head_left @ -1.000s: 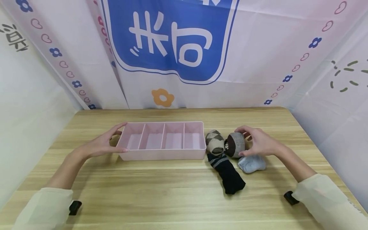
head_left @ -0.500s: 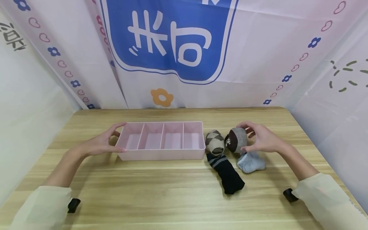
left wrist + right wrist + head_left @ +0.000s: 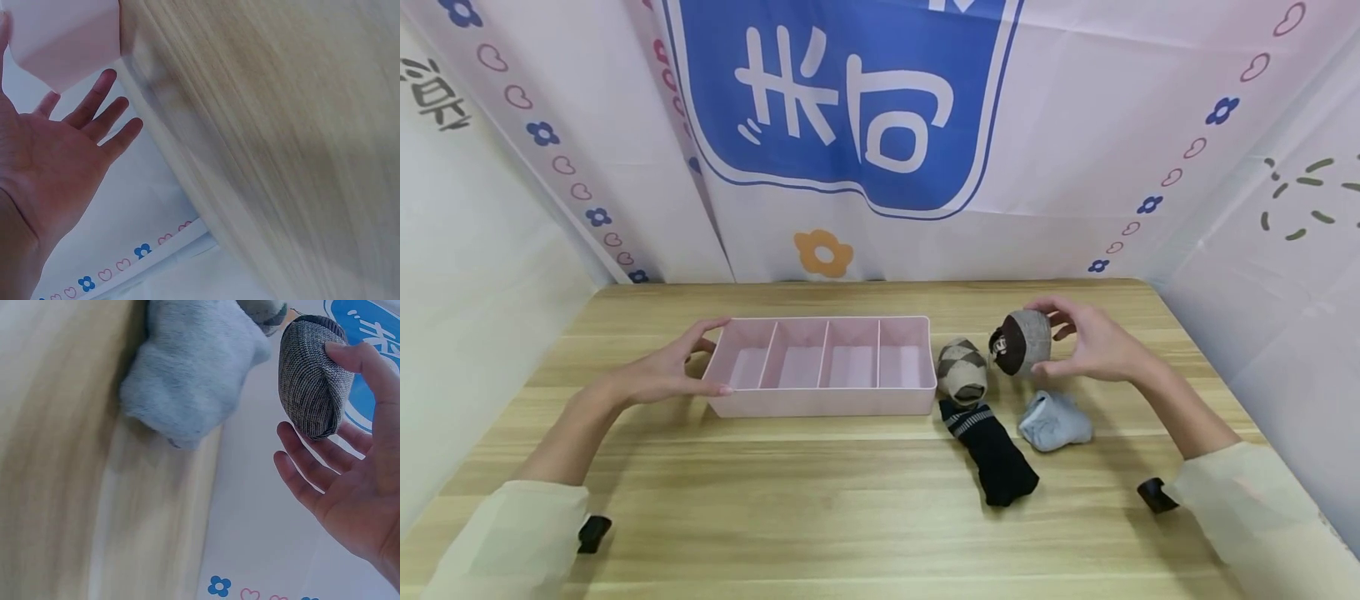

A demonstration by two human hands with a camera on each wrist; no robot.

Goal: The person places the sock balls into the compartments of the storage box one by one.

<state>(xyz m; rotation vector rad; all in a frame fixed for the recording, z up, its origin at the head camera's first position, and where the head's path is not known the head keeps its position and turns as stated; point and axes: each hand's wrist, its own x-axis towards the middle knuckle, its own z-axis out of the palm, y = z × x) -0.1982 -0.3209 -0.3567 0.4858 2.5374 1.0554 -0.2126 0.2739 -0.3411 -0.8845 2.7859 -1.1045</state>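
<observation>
Wooden table (image 3: 820, 508) before a printed cloth backdrop (image 3: 1075, 167); right hand (image 3: 1097, 342) gripping a grey-and-brown sock (image 3: 1022, 342)

Clock positions are read with the backdrop at twelve and the person at six. On the cloth, a large blue emblem (image 3: 955, 158) carries white characters, with an orange flower (image 3: 807, 252) printed below it.

At eleven o'clock from the table's middle sits a long pink box (image 3: 820, 403), split by three dividers into four compartments. The left hand (image 3: 670, 367) grips the box's nine o'clock end, thumb on the near side and a finger at the far corner; its other fingers stretch out free.

At two o'clock from the table's middle, the right hand pinches the grey-and-brown sock between thumb and fingers. This sock is rolled into a ball and appears to be off the table, its dark brown patch facing nine o'clock.

A checked sock (image 3: 962, 372) lies just beside the box's three o'clock end. From it, a black sock (image 3: 996, 462) with grey stripes at one end slants toward five o'clock. A pale blue sock (image 3: 1056, 422) lies at five o'clock from the held one, near the black sock but apart from it.

Pale sleeves (image 3: 512, 533) reach in at eight and four o'clock.
</observation>
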